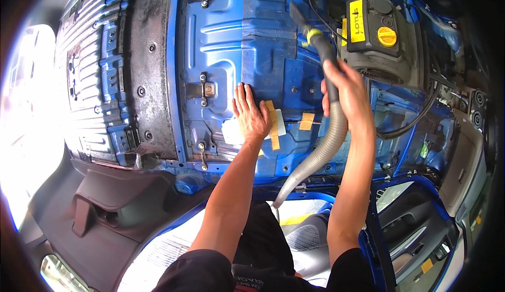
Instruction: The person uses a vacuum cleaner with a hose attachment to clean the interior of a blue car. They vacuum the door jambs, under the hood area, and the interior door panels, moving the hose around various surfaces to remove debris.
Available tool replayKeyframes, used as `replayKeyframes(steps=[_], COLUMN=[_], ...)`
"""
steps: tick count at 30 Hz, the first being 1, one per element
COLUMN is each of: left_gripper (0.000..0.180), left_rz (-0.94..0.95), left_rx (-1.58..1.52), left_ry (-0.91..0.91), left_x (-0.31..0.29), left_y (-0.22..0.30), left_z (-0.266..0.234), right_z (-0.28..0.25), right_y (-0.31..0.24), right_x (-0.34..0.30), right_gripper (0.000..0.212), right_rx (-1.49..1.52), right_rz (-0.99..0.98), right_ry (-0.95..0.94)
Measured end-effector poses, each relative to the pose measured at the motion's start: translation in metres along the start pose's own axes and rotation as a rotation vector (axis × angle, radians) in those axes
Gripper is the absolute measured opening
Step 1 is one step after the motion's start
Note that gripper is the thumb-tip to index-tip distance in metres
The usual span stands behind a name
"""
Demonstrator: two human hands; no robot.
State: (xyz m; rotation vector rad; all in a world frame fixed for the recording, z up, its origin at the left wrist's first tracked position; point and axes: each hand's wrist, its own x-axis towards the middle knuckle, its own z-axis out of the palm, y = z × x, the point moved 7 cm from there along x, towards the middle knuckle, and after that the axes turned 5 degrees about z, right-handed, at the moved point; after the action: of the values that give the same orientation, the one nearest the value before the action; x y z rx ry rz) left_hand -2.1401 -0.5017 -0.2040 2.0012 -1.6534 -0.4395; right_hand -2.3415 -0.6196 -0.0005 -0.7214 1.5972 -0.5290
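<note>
My right hand (348, 93) grips the dark handle end of a vacuum hose (322, 152). Its narrow black nozzle (299, 17), with a yellow band behind it, points up and to the left over the bare blue car floor (218, 55). The ribbed grey hose bends down from my grip toward my body. My left hand (251, 112) lies flat on the blue metal, fingers stretched out and holding nothing. Under and beside its palm is a white patch (231, 131), with a strip of tan tape (273, 126) along the right side.
A black vacuum cleaner (376, 50) with a yellow knob stands at the upper right, cables around it. Bolted brackets (204, 89) rise from the floor. Another tape piece (306, 121) holds a thin wire. Ribbed metal (94, 71) lies left; the blue door sill (231, 179) and an open door (415, 234) are near me.
</note>
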Motion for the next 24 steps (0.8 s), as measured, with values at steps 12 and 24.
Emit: replayKeyframes(steps=[12,24], left_gripper=[0.078,0.080], left_rz=[-0.007,-0.038], left_rx=[0.023,0.013], left_ry=[-0.035,-0.049], left_x=[0.001,0.001], left_y=[-0.002,-0.004], left_z=[0.002,0.003], right_z=[0.010,0.011], right_y=[-0.032,-0.075], right_x=[0.037,0.007], right_gripper=[0.041,0.045], right_rx=[-0.099,-0.378], right_rz=[-0.139,-0.148], right_ry=[-0.090,0.141])
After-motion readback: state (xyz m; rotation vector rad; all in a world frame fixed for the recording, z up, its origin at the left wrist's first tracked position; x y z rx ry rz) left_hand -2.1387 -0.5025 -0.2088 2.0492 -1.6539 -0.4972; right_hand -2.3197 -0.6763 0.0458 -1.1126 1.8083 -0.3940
